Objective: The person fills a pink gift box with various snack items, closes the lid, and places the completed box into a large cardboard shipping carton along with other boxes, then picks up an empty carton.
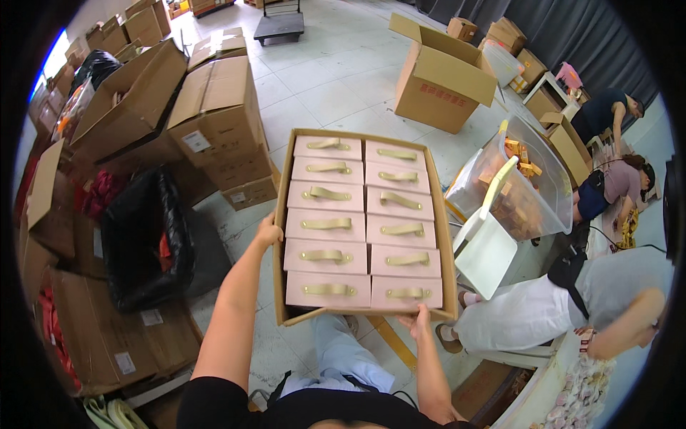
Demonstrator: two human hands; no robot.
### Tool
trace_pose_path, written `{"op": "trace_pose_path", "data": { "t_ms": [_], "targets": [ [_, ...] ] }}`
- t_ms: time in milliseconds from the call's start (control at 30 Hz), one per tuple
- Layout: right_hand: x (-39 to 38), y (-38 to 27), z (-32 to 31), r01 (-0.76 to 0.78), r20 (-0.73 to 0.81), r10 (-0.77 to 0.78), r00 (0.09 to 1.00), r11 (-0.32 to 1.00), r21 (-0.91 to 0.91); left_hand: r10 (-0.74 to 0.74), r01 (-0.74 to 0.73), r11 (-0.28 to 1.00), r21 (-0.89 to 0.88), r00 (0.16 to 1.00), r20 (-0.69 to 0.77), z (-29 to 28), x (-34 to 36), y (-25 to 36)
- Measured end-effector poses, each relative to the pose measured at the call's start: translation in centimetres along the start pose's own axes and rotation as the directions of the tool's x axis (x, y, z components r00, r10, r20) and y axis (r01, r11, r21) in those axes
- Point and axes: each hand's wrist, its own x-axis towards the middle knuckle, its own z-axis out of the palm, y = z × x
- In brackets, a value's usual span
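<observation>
I hold an open cardboard carton (281, 275) in front of me, off the floor. Inside it, pale pink boxes (314, 279) sit in two columns, several to a column. Each shows a beige strap handle (327, 224) fixed at both ends by small studs. My left hand (269, 231) grips the carton's left side, its fingers partly hidden behind the wall. At the near edge, toward the right corner, my right hand (420, 323) supports the carton, with some fingers out of sight beneath it.
Stacked cartons (214, 107) and a black-lined bin (136, 250) stand left. Ahead is an open carton (439, 86); a flat trolley (279, 25) stands farther off. A white chair (486, 250) and clear tub (550, 193) are right, beside a co-worker in white trousers (514, 307).
</observation>
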Motion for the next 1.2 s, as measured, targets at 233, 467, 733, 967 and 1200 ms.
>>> {"op": "trace_pose_path", "data": {
  "t_ms": [233,467,733,967,1200],
  "targets": [
    [15.4,-15.1,8.5,0.020,0.091,0.000,0.996,0.977,-0.213,0.040,-0.025,0.980,-0.195,0.997,0.071,2.4,15.2,8.3],
    [21.8,-21.7,9.2,-0.065,-0.076,0.051,0.996,0.977,-0.201,-0.100,0.093,0.977,-0.192,0.995,-0.025,5.0,17.3,12.2],
    [21.1,-21.5,8.0,-0.274,-0.313,0.229,0.922,0.956,-0.106,-0.197,0.196,0.980,-0.025,0.980,-0.002,6.0,16.2,12.0],
    [21.2,-22.5,8.7,-0.305,-0.259,0.273,0.927,0.948,-0.093,-0.170,0.170,0.983,0.066,0.985,-0.011,6.0,16.1,12.7],
    [20.4,-23.5,9.4,-0.439,-0.194,0.426,0.884,0.898,-0.029,-0.116,0.114,0.990,0.081,0.993,0.017,4.7,16.8,12.0]
  ]
}}
